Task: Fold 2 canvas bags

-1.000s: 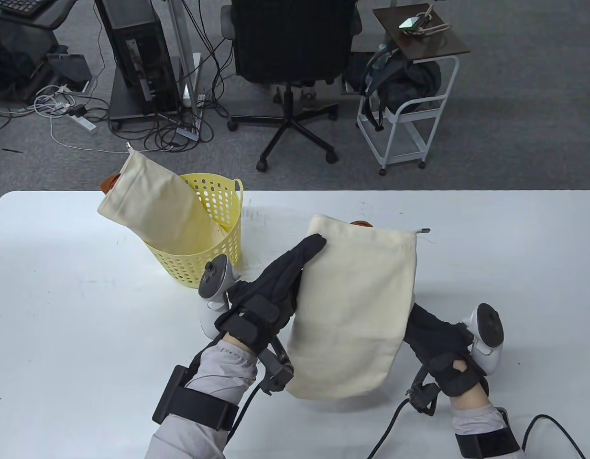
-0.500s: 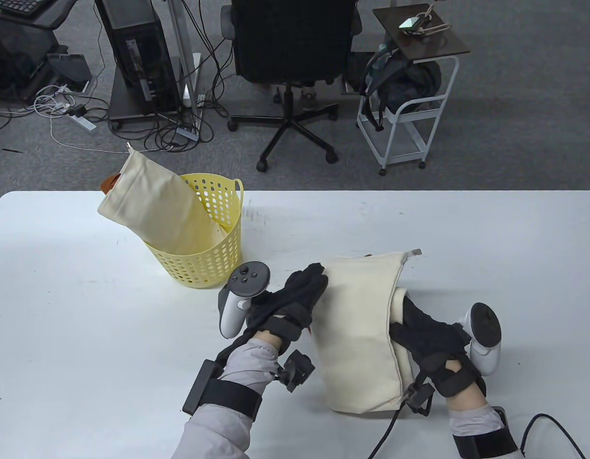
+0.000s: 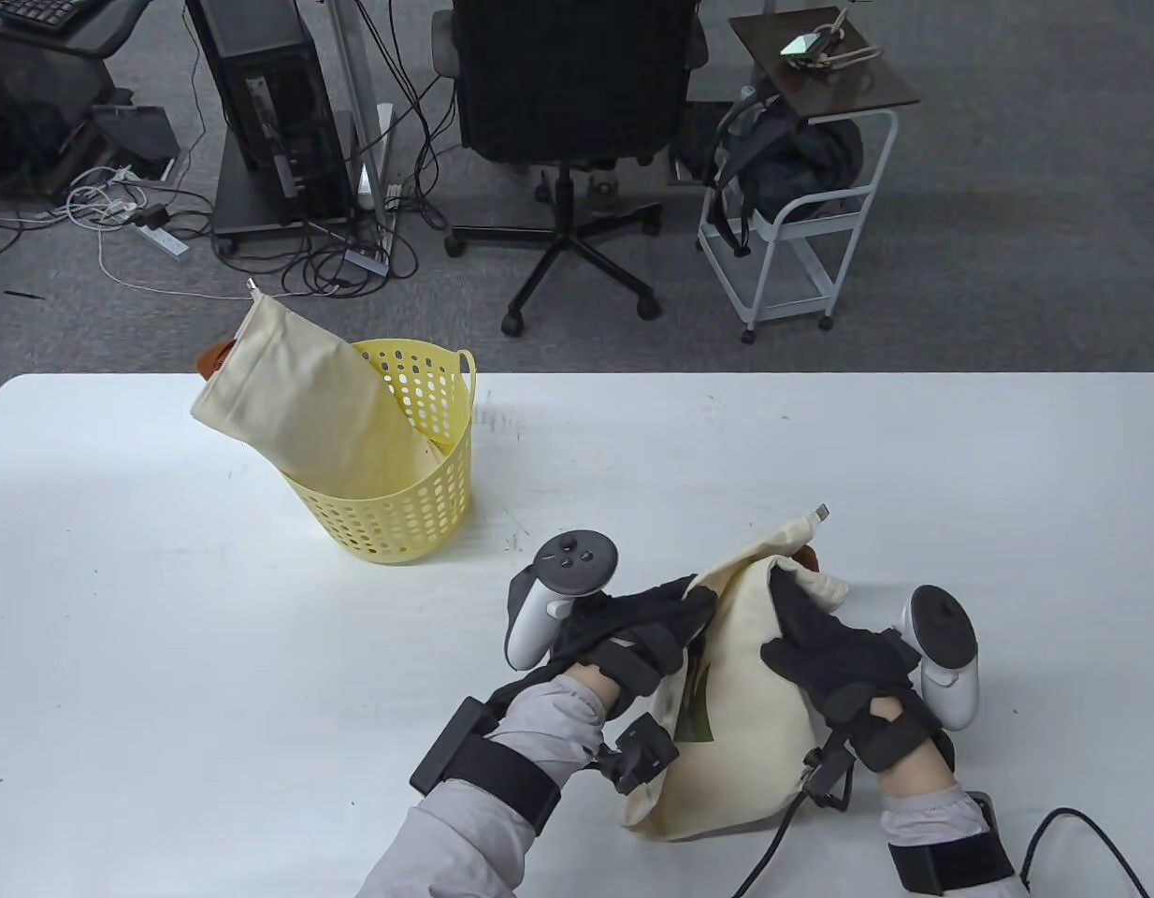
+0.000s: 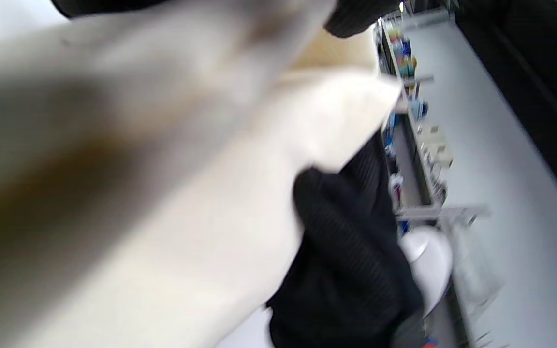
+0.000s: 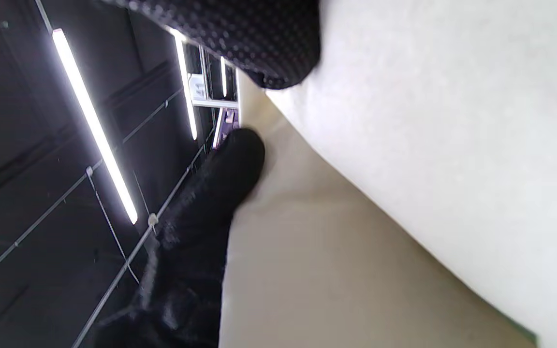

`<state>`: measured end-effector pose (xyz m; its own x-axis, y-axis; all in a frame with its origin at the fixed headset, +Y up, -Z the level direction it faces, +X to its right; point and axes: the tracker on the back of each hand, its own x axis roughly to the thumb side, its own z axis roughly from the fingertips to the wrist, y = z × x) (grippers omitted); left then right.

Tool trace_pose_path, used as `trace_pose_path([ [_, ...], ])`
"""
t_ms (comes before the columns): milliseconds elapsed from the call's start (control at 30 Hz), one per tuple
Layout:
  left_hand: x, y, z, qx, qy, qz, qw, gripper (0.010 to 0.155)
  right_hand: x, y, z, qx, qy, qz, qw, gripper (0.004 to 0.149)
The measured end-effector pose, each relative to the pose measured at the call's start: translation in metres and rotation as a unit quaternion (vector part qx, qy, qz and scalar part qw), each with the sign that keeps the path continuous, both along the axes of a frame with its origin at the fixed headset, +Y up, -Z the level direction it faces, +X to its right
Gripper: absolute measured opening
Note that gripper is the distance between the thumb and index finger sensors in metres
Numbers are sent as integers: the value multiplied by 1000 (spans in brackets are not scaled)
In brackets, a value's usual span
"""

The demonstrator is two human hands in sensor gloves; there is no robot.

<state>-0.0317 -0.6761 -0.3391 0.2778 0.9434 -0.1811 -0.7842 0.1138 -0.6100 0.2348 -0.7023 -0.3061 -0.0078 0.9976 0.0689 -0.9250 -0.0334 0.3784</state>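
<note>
1. Cream canvas bag lying on white tabletop near the front edge, right of centre, bunched and partly folded over itself; green print showing on its left side.
2. Left hand gripping the bag's left upper edge, fingers curled over the cloth; tracker on its back pointing up and left.
3. Right hand resting on the bag's right upper part, fingers pressing into the cloth near the top opening; pinching or just pressing, cannot tell.
4. Brown tab and a small cord end sticking out at the bag's top right corner.
5. Left wrist view: blurred cream cloth filling most of the frame, black glove of the other hand beside it; no grip detail readable.
6. Right wrist view: cloth close up, gloved fingers lying against a fold.
7. Second canvas bag standing tilted in the yellow basket, leaning out over the rim to the left, toward the back left of the tabletop, well apart from both hands.
8. Office chair, white cart and floor cables beyond the back edge.
</note>
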Motion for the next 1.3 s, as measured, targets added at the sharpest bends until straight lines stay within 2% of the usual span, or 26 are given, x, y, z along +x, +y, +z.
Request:
trace_pose_path([
  [100, -24, -2, -11, -14, 28, 79, 996, 62, 13, 3, -2, 17, -39, -3, 999, 67],
  [233, -59, -4, -20, -36, 62, 207, 976, 62, 33, 6, -3, 58, -119, 21, 991, 66],
  [333, -80, -13, -23, -44, 80, 287, 954, 61, 44, 6, 2, 90, -219, 39, 971, 65],
  [400, -90, -21, -23, -43, 104, 298, 948, 60, 49, 6, 4, 99, -257, 71, 959, 66],
  [467, -96, -30, -22, -46, 126, 287, 948, 60, 50, 6, 5, 101, -260, 96, 955, 66],
  [633, -97, -56, -19, -68, 163, 248, 953, 59, 43, 3, 3, 65, -240, 187, 951, 70],
  [767, -91, -80, -15, -88, 179, 201, 959, 59, 38, -7, -4, 3, -182, 263, 948, 68],
  [867, -87, -90, -11, -106, 174, 169, 964, 60, 38, -15, -7, -28, -152, 275, 949, 67],
  [1000, -94, -90, -8, -101, 196, 132, 966, 68, 43, -17, -8, -45, -155, 263, 951, 66],
  [1100, -105, -86, -7, -102, 189, 104, 971, 72, 44, -18, -9, -39, -164, 252, 953, 64],
  [1300, -138, -78, 2, -82, 216, 79, 970, 72, 45, -17, -9, -44, -172, 262, 949, 62],
])
